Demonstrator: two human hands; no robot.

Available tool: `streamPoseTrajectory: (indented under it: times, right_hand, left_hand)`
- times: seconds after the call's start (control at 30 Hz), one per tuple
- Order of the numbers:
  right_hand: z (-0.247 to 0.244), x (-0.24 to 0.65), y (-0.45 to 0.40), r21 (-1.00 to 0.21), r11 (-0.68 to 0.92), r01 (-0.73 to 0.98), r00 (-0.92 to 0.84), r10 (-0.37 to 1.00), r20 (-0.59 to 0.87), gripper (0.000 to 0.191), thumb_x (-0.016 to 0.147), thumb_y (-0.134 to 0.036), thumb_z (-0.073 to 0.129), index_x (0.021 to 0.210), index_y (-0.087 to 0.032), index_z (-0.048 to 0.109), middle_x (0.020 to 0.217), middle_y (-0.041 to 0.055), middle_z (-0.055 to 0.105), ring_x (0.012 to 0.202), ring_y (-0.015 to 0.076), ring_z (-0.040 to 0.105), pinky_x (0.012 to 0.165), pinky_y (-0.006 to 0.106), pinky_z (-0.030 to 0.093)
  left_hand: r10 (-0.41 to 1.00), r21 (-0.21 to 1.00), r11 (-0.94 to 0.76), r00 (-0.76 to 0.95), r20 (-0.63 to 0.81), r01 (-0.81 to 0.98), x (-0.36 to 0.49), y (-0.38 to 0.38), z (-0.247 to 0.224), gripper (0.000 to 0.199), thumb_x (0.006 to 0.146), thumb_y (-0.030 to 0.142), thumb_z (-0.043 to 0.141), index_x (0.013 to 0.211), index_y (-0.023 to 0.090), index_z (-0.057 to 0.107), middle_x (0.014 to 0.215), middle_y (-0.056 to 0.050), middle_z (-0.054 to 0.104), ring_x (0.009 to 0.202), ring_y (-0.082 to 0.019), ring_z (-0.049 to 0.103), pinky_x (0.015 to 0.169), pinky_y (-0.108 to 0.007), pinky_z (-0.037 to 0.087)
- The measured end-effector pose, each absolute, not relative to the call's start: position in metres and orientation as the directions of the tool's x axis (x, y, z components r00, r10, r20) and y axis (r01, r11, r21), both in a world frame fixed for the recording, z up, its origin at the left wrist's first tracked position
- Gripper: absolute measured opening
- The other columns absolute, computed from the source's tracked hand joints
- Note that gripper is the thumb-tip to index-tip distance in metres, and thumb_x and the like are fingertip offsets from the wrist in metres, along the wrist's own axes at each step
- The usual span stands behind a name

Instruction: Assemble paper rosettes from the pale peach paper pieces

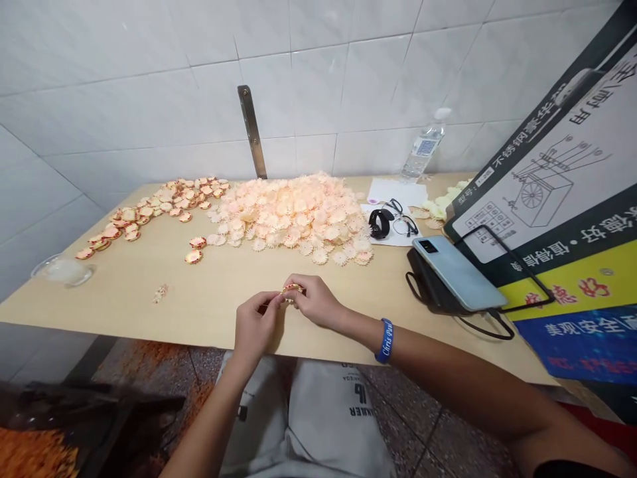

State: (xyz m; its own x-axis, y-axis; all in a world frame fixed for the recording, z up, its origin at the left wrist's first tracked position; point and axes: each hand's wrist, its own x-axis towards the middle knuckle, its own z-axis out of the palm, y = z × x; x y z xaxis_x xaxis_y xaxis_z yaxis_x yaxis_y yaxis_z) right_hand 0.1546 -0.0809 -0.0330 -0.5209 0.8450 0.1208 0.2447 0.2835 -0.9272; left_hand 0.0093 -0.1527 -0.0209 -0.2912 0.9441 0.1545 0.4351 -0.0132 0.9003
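My right hand is closed around a small red-edged petal disc just above the table's front part. From the other side my left hand pinches at the disc's edge, thumb and finger together; its grip is partly hidden. Two similar red-rimmed discs lie apart, beyond my hands to the left. Behind them spreads a big heap of pale pink, jagged-edged petal pieces. Many more red-edged discs form a long band at the back left.
On the left stand a clear dish of whitish stuff and some small scraps. To the right are a phone with a cable, glasses, a black watch, a water bottle and a large printed box.
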Motion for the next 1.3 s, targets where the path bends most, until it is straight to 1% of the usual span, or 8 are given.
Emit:
streamPoseTrajectory:
  times: [0.23, 0.43, 0.6, 0.73, 0.9, 1.03, 1.1, 1.3]
  right_hand:
    - [-0.019, 0.159, -0.081, -0.946, 0.276, 0.172, -0.599, 0.791, 0.122, 0.013, 0.084, -0.028, 0.056, 0.076, -0.017, 0.059, 0.063, -0.0015, 0.058, 0.059, 0.0112, 0.054, 0.055, 0.022, 0.039]
    - [-0.017, 0.159, -0.080, -0.995, 0.073, 0.074, -0.635, 0.773, 0.009, 0.016, 0.081, -0.032, 0.059, 0.076, -0.017, 0.055, 0.063, -0.0029, 0.055, 0.052, 0.0105, 0.056, 0.052, 0.024, 0.045]
    - [-0.018, 0.160, -0.081, -0.996, 0.055, 0.070, -0.675, 0.738, -0.007, 0.018, 0.079, -0.032, 0.063, 0.072, -0.017, 0.056, 0.060, -0.0030, 0.055, 0.054, 0.0102, 0.055, 0.052, 0.023, 0.044]
    - [-0.020, 0.160, -0.082, -0.994, 0.067, 0.089, -0.675, 0.738, -0.011, 0.026, 0.080, -0.040, 0.064, 0.072, -0.016, 0.056, 0.060, -0.0028, 0.055, 0.053, 0.0098, 0.055, 0.051, 0.023, 0.044]
    - [-0.021, 0.160, -0.086, -0.989, 0.124, 0.087, -0.646, 0.762, 0.039, 0.032, 0.081, -0.046, 0.065, 0.072, -0.017, 0.055, 0.059, -0.0037, 0.052, 0.050, 0.0094, 0.055, 0.047, 0.022, 0.044]
    - [-0.018, 0.166, -0.083, -0.992, 0.126, -0.021, -0.588, 0.801, 0.114, 0.034, 0.081, -0.050, 0.065, 0.076, -0.018, 0.056, 0.062, -0.0031, 0.053, 0.050, 0.0101, 0.057, 0.042, 0.021, 0.044]
    - [-0.017, 0.168, -0.079, -0.991, 0.122, -0.049, -0.560, 0.818, 0.128, 0.035, 0.079, -0.051, 0.067, 0.076, -0.017, 0.056, 0.063, -0.0025, 0.053, 0.050, 0.0098, 0.057, 0.041, 0.021, 0.044]
    - [-0.021, 0.166, -0.072, -1.000, -0.001, -0.021, -0.595, 0.804, 0.012, 0.036, 0.077, -0.050, 0.069, 0.075, -0.016, 0.058, 0.061, -0.0021, 0.056, 0.051, 0.0083, 0.054, 0.043, 0.021, 0.047]
  left_hand:
    - [0.962, 0.906, -0.042, -0.227, 0.151, 0.422, 0.009, -0.152, -0.013, 0.021, 0.079, 0.033, 0.063, 0.078, 0.016, 0.075, 0.074, -0.006, 0.075, 0.065, -0.016, 0.066, 0.060, -0.025, 0.051]
    - [0.927, 0.808, -0.077, -0.256, 0.273, 0.584, 0.014, -0.153, -0.022, 0.017, 0.081, 0.029, 0.059, 0.076, 0.017, 0.070, 0.073, -0.004, 0.072, 0.062, -0.013, 0.062, 0.060, -0.024, 0.049]
    - [0.905, 0.671, -0.083, -0.226, 0.360, 0.736, 0.017, -0.155, -0.022, 0.012, 0.077, 0.022, 0.057, 0.066, 0.019, 0.057, 0.062, 0.000, 0.059, 0.057, -0.012, 0.054, 0.056, -0.024, 0.042]
    - [0.899, 0.646, -0.059, -0.241, 0.367, 0.761, 0.019, -0.155, -0.022, 0.012, 0.074, 0.017, 0.055, 0.064, 0.020, 0.048, 0.059, 0.002, 0.052, 0.057, -0.013, 0.050, 0.055, -0.025, 0.038]
    - [0.896, 0.699, -0.046, -0.279, 0.345, 0.714, 0.018, -0.151, -0.024, 0.013, 0.071, 0.015, 0.055, 0.063, 0.020, 0.046, 0.058, 0.003, 0.048, 0.056, -0.012, 0.047, 0.056, -0.025, 0.036]
    - [0.903, 0.837, 0.072, -0.391, 0.176, 0.543, 0.012, -0.147, -0.020, 0.009, 0.071, 0.016, 0.055, 0.063, 0.019, 0.051, 0.058, 0.003, 0.051, 0.055, -0.012, 0.047, 0.055, -0.025, 0.038]
    - [0.929, 0.879, 0.054, -0.347, 0.130, 0.473, 0.010, -0.147, -0.018, 0.007, 0.073, 0.019, 0.056, 0.067, 0.019, 0.054, 0.059, 0.003, 0.054, 0.056, -0.012, 0.049, 0.056, -0.024, 0.039]
    - [0.947, 0.916, -0.032, -0.281, 0.156, 0.399, 0.009, -0.151, -0.016, 0.026, 0.083, 0.022, 0.046, 0.058, 0.020, 0.042, 0.052, 0.004, 0.040, 0.052, -0.011, 0.041, 0.051, -0.024, 0.033]
